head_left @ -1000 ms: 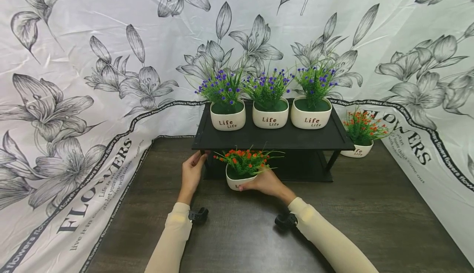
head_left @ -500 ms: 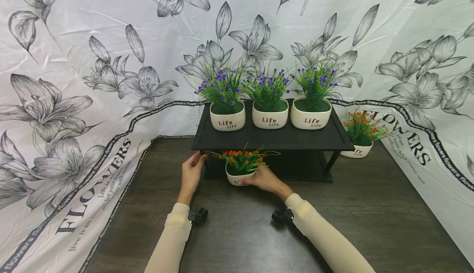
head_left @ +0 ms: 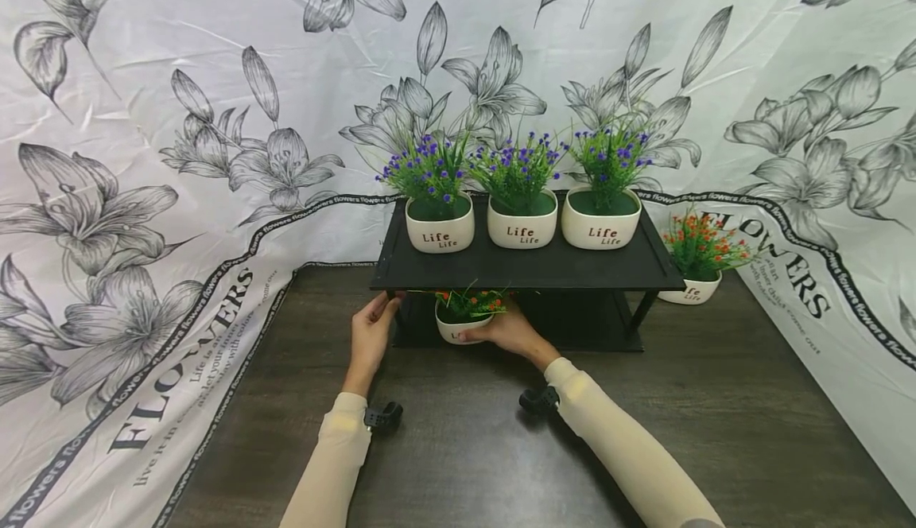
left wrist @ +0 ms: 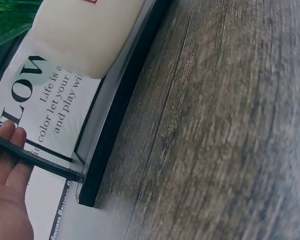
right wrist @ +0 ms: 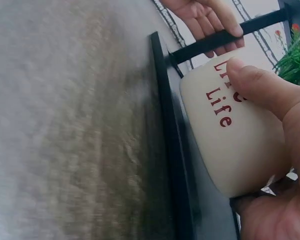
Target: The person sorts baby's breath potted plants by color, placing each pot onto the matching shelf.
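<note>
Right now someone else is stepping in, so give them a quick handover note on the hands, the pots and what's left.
Left hand: grips the front left leg of the rack.
Right hand: holds the orange pot, partly under the top shelf, at the lower shelf's front edge.
Done: three purple pots stand in a row on the top shelf.
Left: seat the orange pot on the lower shelf and let go. A second orange pot stands on the table to the right of the rack, probably next.

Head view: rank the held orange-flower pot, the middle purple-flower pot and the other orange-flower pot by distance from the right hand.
1. Held orange-flower pot, in the right hand, under the shelf.
2. Middle purple-flower pot, on top.
3. Other orange-flower pot, far right, on the table.
</note>
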`<state>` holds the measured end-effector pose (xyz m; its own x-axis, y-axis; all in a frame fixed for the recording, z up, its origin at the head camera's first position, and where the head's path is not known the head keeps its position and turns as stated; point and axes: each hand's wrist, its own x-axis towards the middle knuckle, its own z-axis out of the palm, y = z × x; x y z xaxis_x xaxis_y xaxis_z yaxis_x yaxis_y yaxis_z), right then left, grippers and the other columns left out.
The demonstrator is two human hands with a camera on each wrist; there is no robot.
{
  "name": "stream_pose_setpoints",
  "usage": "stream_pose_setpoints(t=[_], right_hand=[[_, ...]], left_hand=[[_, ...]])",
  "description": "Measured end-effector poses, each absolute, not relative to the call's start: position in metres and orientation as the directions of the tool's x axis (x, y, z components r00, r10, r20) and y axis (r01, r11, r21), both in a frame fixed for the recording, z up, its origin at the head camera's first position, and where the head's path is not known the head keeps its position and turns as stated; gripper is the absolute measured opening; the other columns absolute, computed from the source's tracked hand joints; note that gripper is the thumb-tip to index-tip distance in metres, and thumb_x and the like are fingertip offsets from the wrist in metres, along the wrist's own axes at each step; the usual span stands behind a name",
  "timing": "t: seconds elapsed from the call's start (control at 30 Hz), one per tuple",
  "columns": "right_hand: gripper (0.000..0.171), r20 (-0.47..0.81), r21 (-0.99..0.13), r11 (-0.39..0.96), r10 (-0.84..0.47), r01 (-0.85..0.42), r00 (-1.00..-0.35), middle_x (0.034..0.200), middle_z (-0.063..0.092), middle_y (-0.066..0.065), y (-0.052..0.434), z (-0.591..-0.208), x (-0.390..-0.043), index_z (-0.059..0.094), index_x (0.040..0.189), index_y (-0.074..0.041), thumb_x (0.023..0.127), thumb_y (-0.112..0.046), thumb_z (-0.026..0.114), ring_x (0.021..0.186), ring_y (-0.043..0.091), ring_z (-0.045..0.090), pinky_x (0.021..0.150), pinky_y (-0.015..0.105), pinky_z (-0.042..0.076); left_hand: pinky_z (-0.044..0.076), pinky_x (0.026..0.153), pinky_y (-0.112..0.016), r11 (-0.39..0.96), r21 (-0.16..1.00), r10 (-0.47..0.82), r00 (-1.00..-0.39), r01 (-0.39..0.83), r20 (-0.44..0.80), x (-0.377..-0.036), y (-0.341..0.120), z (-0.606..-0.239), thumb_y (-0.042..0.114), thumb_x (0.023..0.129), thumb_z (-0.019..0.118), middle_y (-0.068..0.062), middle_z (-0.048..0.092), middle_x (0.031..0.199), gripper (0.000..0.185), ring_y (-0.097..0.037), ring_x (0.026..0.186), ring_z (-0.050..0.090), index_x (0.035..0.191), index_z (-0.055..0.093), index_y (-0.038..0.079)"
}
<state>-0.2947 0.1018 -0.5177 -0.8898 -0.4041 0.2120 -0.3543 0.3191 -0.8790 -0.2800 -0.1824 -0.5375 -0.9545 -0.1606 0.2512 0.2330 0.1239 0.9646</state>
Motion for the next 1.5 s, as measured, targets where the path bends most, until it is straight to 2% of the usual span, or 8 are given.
stream_pose_setpoints(t=[0.13,0.33,0.47,0.67,0.8,0.97,1.27,1.5], right_hand=[[0.078,0.174,-0.886,0.345,-0.374,-0.311,-0.911,0.138,0.072,0.007,0.1,-0.52,-0.304,0.062,0.144,-0.013,0.076,-0.021,0.1,0.128,0.027,0.069,0.114,0.048,0.053],[0.08,0.093,-0.884,0.412,-0.309,-0.222,-0.946,0.141,0.07,0.007,0.097,-0.517,-0.313,0.061,0.146,-0.014,0.077,-0.028,0.099,0.132,0.029,0.066,0.116,0.048,0.051],[0.087,0.058,-0.904,0.392,-0.285,-0.171,-0.957,0.148,0.064,0.009,0.095,-0.516,-0.319,0.054,0.151,-0.014,0.078,-0.029,0.099,0.138,0.032,0.061,0.121,0.05,0.046],[0.098,0.007,-0.918,0.38,-0.27,-0.113,-0.963,0.162,0.048,0.007,0.094,-0.514,-0.328,0.04,0.161,-0.021,0.081,-0.03,0.095,0.15,0.033,0.047,0.128,0.053,0.036],[0.1,0.041,-0.905,0.396,-0.29,-0.159,-0.956,0.164,0.044,0.004,0.094,-0.513,-0.336,0.036,0.162,-0.024,0.082,-0.031,0.095,0.151,0.031,0.046,0.129,0.051,0.034],[0.095,0.105,-0.889,0.395,-0.319,-0.233,-0.942,0.158,0.052,0.008,0.092,-0.514,-0.343,0.041,0.16,-0.018,0.082,-0.029,0.095,0.145,0.033,0.054,0.126,0.051,0.039],[0.093,0.057,-0.876,0.446,-0.286,-0.185,-0.956,0.157,0.052,0.006,0.093,-0.525,-0.346,0.044,0.159,-0.021,0.082,-0.036,0.094,0.142,0.03,0.055,0.125,0.048,0.04],[0.094,0.063,-0.886,0.424,-0.298,-0.191,-0.953,0.16,0.049,0.005,0.093,-0.528,-0.348,0.039,0.161,-0.023,0.084,-0.034,0.093,0.145,0.03,0.053,0.126,0.049,0.039]], left_hand=[[0.053,0.1,-0.01,0.118,0.96,-0.166,-0.948,0.254,0.271,-0.279,-0.183,-0.539,0.027,0.104,0.072,-0.018,0.074,0.134,0.041,0.003,0.114,0.071,0.14,0.07,0.006],[0.054,0.1,-0.012,0.135,0.956,-0.192,-0.94,0.259,0.282,-0.28,-0.181,-0.542,0.025,0.104,0.073,-0.021,0.073,0.133,0.043,-0.002,0.115,0.073,0.14,0.069,0.001],[0.054,0.1,-0.013,0.14,0.956,-0.199,-0.938,0.259,0.284,-0.281,-0.18,-0.541,0.022,0.105,0.072,-0.023,0.072,0.134,0.043,-0.007,0.117,0.073,0.14,0.067,-0.001],[0.053,0.099,-0.011,0.111,0.959,-0.182,-0.943,0.262,0.279,-0.282,-0.18,-0.54,0.023,0.104,0.072,-0.021,0.072,0.135,0.043,0.004,0.112,0.071,0.141,0.067,0.0],[0.054,0.099,-0.01,0.093,0.958,-0.169,-0.944,0.27,0.283,-0.283,-0.181,-0.54,0.022,0.104,0.072,-0.021,0.072,0.135,0.041,0.008,0.11,0.07,0.14,0.069,0.002],[0.052,0.099,-0.008,0.091,0.961,-0.162,-0.948,0.262,0.274,-0.285,-0.181,-0.539,0.018,0.105,0.071,-0.023,0.07,0.139,0.039,0.012,0.11,0.068,0.14,0.068,0.001],[0.051,0.098,-0.007,0.084,0.965,-0.163,-0.952,0.247,0.258,-0.275,-0.176,-0.522,0.01,0.106,0.068,-0.032,0.066,0.137,0.037,0.01,0.109,0.069,0.14,0.066,-0.005],[0.051,0.097,-0.007,0.098,0.968,-0.157,-0.957,0.231,0.245,-0.266,-0.174,-0.511,0.01,0.106,0.068,-0.031,0.066,0.138,0.038,0.009,0.11,0.069,0.14,0.066,-0.006]])
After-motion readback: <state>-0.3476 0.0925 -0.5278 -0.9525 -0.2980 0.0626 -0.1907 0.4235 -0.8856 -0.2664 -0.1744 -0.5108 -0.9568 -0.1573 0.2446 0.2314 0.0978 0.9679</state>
